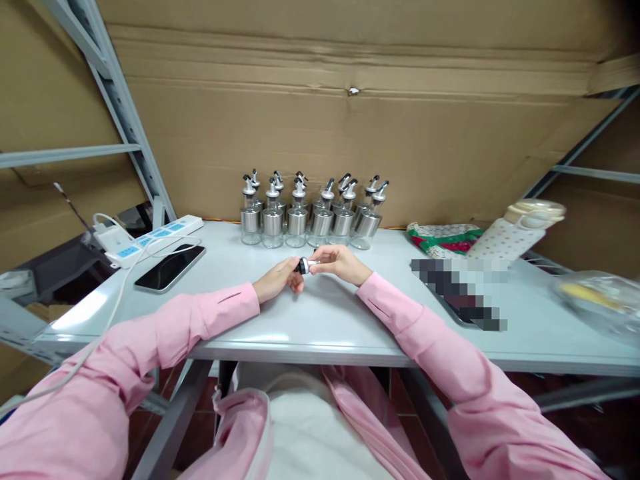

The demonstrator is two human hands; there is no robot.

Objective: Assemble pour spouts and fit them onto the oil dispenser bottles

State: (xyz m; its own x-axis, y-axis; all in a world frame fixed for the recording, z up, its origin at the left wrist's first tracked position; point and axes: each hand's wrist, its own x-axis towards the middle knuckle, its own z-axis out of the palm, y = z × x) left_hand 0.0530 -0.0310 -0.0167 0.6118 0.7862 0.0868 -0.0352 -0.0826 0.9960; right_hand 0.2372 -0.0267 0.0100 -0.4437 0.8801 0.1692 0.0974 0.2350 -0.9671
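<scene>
Over the middle of the table, my left hand (278,280) and my right hand (344,263) hold a small bottle pourer spout (304,266) between them. Its black stopper end points toward my left fingers, and my right thumb and fingers pinch the pale silvery end. Part of the spout is hidden by the fingers. Behind the hands stand several oil bottles (297,220) of clear glass with brushed steel sleeves. Each visible top carries a similar silver and black pourer. The bottles are upright, close together in rows, and apart from both hands.
At left a phone (171,269) lies beside a white power strip (159,239) with a plugged-in charger and cable. At right are a patterned cloth (443,239), a dotted white tumbler (510,237), a partly pixelated dark object (463,313) and a clear plastic bag (607,300). Cardboard (310,133) backs the table.
</scene>
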